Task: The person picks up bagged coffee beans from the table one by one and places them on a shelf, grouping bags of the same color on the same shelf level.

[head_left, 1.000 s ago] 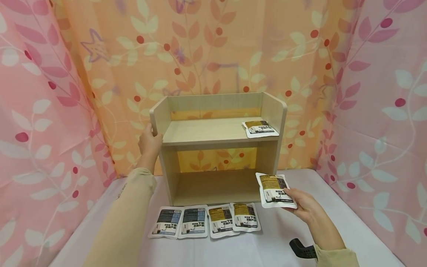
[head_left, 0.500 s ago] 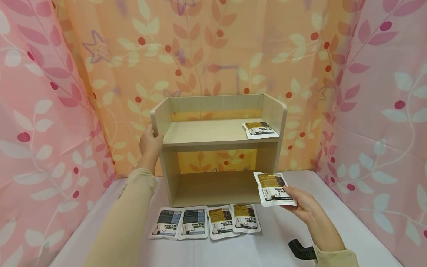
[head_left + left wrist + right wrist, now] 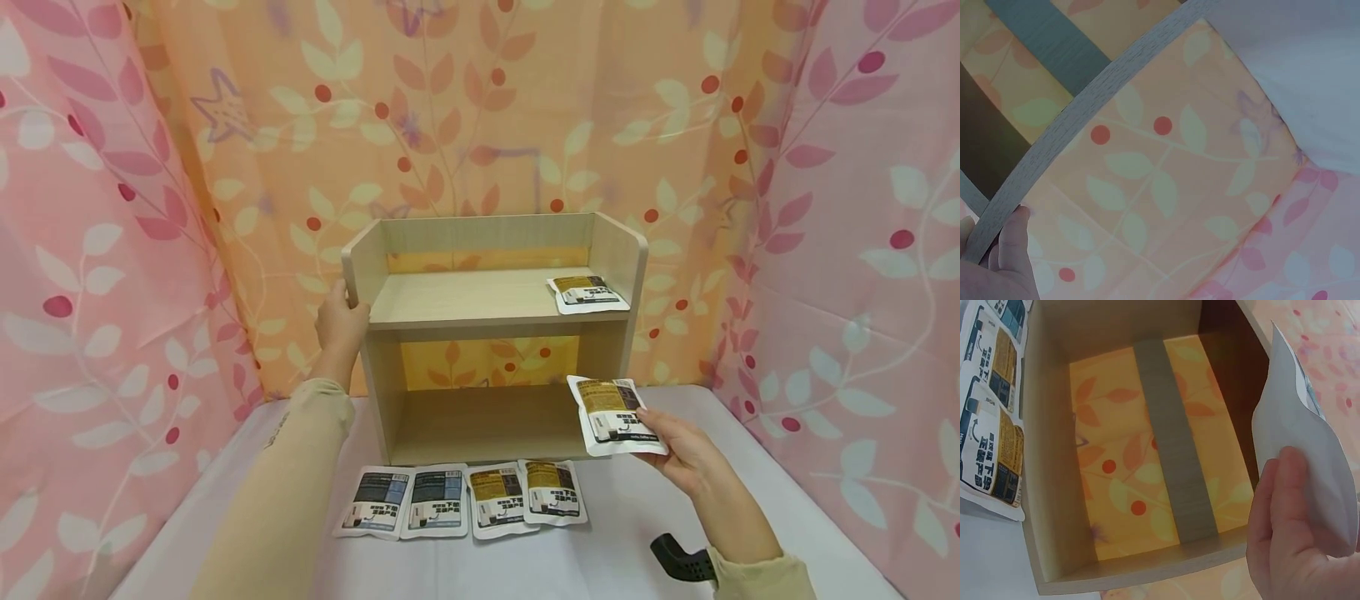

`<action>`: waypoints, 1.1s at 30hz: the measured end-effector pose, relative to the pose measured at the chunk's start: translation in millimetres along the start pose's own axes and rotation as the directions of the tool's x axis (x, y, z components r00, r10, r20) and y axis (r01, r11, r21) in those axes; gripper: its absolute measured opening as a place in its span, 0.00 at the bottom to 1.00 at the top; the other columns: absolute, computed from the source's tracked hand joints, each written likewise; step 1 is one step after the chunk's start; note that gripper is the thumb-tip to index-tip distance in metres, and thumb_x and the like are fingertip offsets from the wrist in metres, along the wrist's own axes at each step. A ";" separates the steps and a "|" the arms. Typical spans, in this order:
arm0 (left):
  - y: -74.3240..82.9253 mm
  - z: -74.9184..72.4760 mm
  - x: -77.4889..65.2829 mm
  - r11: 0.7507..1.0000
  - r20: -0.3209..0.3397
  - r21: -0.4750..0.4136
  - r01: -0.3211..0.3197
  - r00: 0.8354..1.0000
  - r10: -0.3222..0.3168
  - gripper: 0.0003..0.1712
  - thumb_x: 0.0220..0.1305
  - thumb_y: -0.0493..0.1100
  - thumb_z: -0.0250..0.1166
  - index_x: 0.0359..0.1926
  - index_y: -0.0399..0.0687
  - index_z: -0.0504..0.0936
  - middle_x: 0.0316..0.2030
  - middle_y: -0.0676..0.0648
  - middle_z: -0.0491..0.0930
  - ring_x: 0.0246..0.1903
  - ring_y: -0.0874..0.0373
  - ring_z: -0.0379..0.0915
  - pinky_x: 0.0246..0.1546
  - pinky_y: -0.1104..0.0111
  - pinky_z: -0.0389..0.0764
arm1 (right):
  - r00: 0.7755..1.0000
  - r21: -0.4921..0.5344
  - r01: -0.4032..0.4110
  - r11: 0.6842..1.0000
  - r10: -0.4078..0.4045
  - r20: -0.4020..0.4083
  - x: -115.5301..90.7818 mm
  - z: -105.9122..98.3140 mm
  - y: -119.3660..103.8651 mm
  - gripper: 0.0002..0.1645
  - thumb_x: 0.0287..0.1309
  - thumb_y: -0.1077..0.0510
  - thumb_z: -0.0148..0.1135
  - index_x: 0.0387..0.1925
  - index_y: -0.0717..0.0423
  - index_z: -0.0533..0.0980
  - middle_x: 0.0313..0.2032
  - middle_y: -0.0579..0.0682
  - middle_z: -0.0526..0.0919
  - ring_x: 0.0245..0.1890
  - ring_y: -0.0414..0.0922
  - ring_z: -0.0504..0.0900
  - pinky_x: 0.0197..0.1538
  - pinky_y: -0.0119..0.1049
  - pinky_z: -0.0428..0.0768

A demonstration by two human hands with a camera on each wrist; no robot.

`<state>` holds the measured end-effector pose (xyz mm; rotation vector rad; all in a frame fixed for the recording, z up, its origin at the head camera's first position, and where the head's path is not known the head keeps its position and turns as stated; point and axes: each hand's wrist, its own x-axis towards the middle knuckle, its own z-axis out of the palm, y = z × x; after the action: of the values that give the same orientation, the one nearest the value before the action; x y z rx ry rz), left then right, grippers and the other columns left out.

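My left hand point(image 3: 341, 329) grips the front edge of the left side panel of a pale wooden two-tier shelf point(image 3: 450, 300); the left wrist view shows fingers point(image 3: 1015, 234) round the panel's edge. In my right hand point(image 3: 693, 458) is a white pouch point(image 3: 609, 414) with a brown-gold label, pinched at its right edge and tilted, label up. It is held in front of the shelf's lower right opening. The right wrist view shows the plain back of this pouch point(image 3: 1304, 444), with fingers spread against it. A similar pouch point(image 3: 588, 293) lies on the upper tier at the right.
Before the shelf on the white tabletop point(image 3: 450, 571) lie two blue-labelled pouches point(image 3: 435, 500) at left and two brown-labelled pouches point(image 3: 553, 492) at right. A black curved object point(image 3: 681, 560) sits by the right wrist. Patterned curtains point(image 3: 480, 108) surround the table.
My right hand has raised the pouch slightly and moved it a little to the left, toward the shelf. The left hand stays on the side panel.
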<state>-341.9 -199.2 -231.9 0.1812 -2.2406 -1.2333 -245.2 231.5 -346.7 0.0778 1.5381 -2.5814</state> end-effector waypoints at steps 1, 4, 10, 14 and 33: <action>0.1 -0.1 0.0 1.000 0.001 0.001 0.000 1.000 0.000 0.22 0.62 0.36 0.53 0.59 0.41 0.71 0.57 0.35 0.76 0.58 0.36 0.68 0.58 0.46 0.65 | 1.000 -0.003 -0.001 1.000 0.001 -0.004 -0.3 1.2 -1.1 0.12 0.67 0.63 0.56 0.49 0.63 0.70 0.34 0.50 0.84 0.36 0.44 0.85 0.44 0.43 0.82; 0.2 -0.2 0.0 1.000 -0.001 0.002 -0.001 1.000 0.001 0.22 0.62 0.35 0.53 0.58 0.41 0.71 0.56 0.35 0.76 0.58 0.36 0.68 0.58 0.46 0.64 | 1.000 -0.014 0.001 1.000 -0.001 -0.002 -1.2 5.1 -4.1 0.25 0.67 0.63 0.56 0.60 0.67 0.61 0.34 0.49 0.83 0.36 0.44 0.85 0.45 0.44 0.81; 0.2 -1.3 -0.5 1.000 -0.011 0.007 -0.017 1.000 0.017 0.19 0.62 0.35 0.53 0.55 0.39 0.71 0.55 0.34 0.77 0.58 0.36 0.69 0.59 0.46 0.62 | 0.999 -0.026 0.021 0.999 -0.020 0.051 -2.0 12.1 -9.7 0.33 0.68 0.64 0.54 0.66 0.72 0.51 0.35 0.49 0.83 0.37 0.43 0.84 0.44 0.43 0.82; 1.4 -1.9 -2.5 1.000 -0.012 0.010 -0.003 1.000 0.004 0.18 0.62 0.35 0.53 0.54 0.40 0.71 0.55 0.34 0.77 0.57 0.35 0.69 0.57 0.46 0.65 | 0.996 -0.016 0.034 0.999 -0.033 0.081 -3.3 15.1 -13.3 0.30 0.67 0.64 0.53 0.63 0.72 0.53 0.35 0.49 0.83 0.37 0.43 0.84 0.44 0.42 0.82; 4.1 -2.1 -6.7 1.000 -0.013 0.014 -0.021 1.000 0.021 0.20 0.62 0.34 0.52 0.56 0.39 0.70 0.54 0.33 0.77 0.55 0.35 0.70 0.55 0.46 0.67 | 0.991 0.007 0.063 0.998 -0.063 0.121 -11.1 31.0 -29.3 0.19 0.68 0.62 0.54 0.55 0.64 0.60 0.37 0.50 0.84 0.37 0.43 0.85 0.43 0.40 0.82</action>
<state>-334.6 -195.9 -230.4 0.1697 -2.2347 -1.2030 -237.7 219.0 -305.0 -0.1277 1.5170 -2.5831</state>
